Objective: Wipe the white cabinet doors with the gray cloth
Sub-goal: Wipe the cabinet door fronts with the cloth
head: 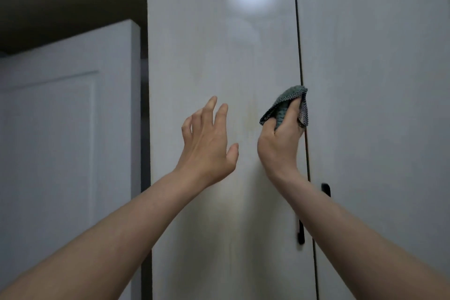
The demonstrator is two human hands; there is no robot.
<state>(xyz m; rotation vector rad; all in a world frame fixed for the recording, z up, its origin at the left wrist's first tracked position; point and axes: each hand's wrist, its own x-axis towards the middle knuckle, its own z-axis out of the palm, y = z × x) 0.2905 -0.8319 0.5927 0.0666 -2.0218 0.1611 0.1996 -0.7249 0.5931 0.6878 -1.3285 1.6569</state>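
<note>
Two tall white cabinet doors fill the view, the left door (219, 56) and the right door (377, 80), split by a dark vertical gap. My right hand (280, 141) grips the folded gray cloth (289, 102) and holds it against the left door's right edge, at the gap. My left hand (209, 143) is raised in front of the left door with fingers spread and relaxed, holding nothing. Whether it touches the door is unclear.
A black handle (301, 234) sits low on the left door, partly behind my right forearm, and another black handle (325, 189) on the right door. A white panelled room door (60, 129) stands open at the left, with a dark wall above it.
</note>
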